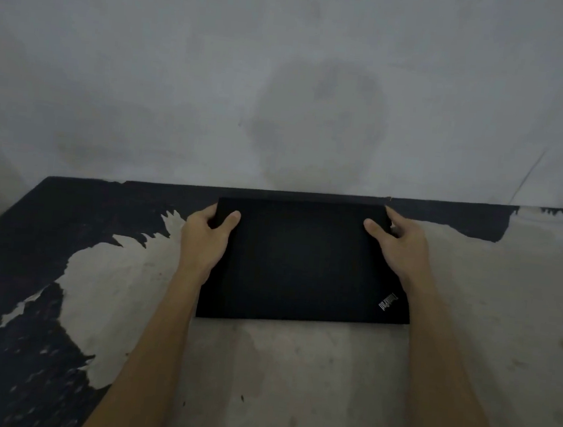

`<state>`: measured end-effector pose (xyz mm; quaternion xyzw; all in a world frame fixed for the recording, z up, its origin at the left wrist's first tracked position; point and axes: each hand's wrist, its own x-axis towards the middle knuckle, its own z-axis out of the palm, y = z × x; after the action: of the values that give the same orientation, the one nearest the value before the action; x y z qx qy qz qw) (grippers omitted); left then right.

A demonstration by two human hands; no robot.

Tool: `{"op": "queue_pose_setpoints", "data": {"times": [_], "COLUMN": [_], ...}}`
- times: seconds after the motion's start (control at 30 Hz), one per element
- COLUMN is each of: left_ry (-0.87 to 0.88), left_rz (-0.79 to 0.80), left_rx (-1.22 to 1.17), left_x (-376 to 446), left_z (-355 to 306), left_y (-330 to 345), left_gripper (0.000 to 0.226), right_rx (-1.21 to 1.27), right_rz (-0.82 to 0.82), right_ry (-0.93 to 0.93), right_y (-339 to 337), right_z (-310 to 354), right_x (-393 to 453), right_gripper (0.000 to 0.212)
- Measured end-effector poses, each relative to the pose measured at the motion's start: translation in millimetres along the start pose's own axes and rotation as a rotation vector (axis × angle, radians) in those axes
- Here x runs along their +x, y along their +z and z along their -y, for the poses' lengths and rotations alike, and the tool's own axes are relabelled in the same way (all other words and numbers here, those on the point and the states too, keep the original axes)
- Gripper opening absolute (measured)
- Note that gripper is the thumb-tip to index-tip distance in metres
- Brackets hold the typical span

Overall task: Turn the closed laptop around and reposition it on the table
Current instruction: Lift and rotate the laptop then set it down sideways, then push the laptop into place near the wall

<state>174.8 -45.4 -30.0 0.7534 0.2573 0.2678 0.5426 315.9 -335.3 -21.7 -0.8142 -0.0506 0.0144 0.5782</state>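
A closed black laptop [302,263] lies flat on the table [292,369], near its far edge, with a small silver logo at its near right corner. My left hand [207,237] grips the laptop's left side near the far corner, thumb on the lid and fingers under the edge. My right hand [397,245] holds the right side near the far corner in the same way, thumb on top. Both forearms reach in from the bottom of the view.
The table top is worn, with black coating peeled away to pale patches; dark coating [21,257] remains on the left. A stained grey wall [302,94] rises directly behind the table's far edge. The table's left edge runs diagonally at the left.
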Motion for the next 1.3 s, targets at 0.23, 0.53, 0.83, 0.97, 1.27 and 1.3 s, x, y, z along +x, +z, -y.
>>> {"op": "queue_pose_setpoints", "data": {"times": [0.23,0.53,0.83,0.97,1.27,1.3], "left_ry": [0.011,0.019,0.124,0.223,0.132,0.127], "left_rz": [0.008,-0.016,0.082,0.239,0.398,0.394], "left_rx": [0.079,0.195,0.238,0.32,0.651,0.673], "left_x": [5,10,-18,-47,-94,-94], "left_z": [5,11,10,12,13,12], "left_y": [3,5,-10,-20,-31,-31], "left_gripper": [0.028,0.047,0.049,0.047,0.115,0.119], "right_rx": [-0.049,-0.254,-0.509,-0.604,-0.71,-0.704], "right_rz": [0.086,0.097,0.106,0.14,0.277,0.3], "right_ry": [-0.061,-0.077,-0.049,-0.139,-0.077,-0.072], "right_y": [1,5,4,1,-10,-12], "right_z": [-6,-9,4,1,2,1], "right_x": [7,13,-11,-46,-91,-91], "right_gripper": [0.021,0.024,0.062,0.074,0.133,0.143]}}
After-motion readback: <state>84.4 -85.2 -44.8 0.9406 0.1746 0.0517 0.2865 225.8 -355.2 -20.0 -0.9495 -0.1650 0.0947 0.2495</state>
